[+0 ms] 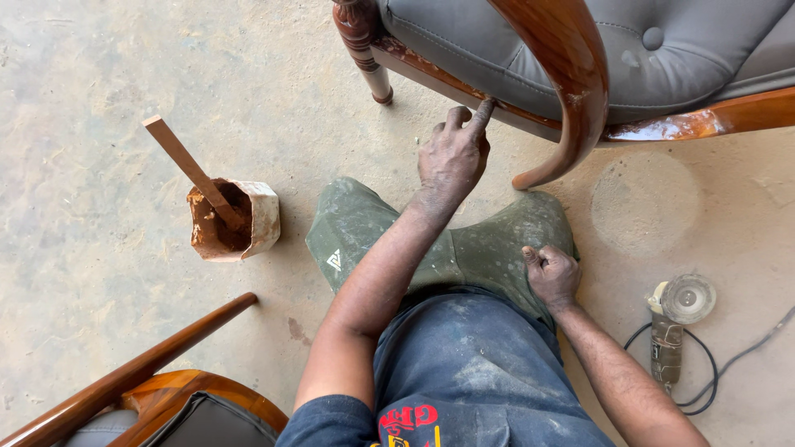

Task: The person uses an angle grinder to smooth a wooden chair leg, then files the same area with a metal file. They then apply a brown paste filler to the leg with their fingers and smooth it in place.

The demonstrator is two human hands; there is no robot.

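My left hand (451, 157) reaches forward, its forefinger pressed against the polished wooden seat rail (464, 91) of a grey-cushioned chair (654, 50). The other fingers are curled and hold nothing. My right hand (552, 276) rests as a loose fist on my dusty green knee (497, 240), with nothing visible in it. A curved wooden armrest (571, 91) hangs down just right of my left hand.
A cut-open container of reddish-brown paste (236, 219) with a flat wooden stick (186, 161) in it stands on the concrete floor at left. An angle grinder (672, 327) with its black cable lies at right. Another wooden chair (157, 389) fills the lower left corner.
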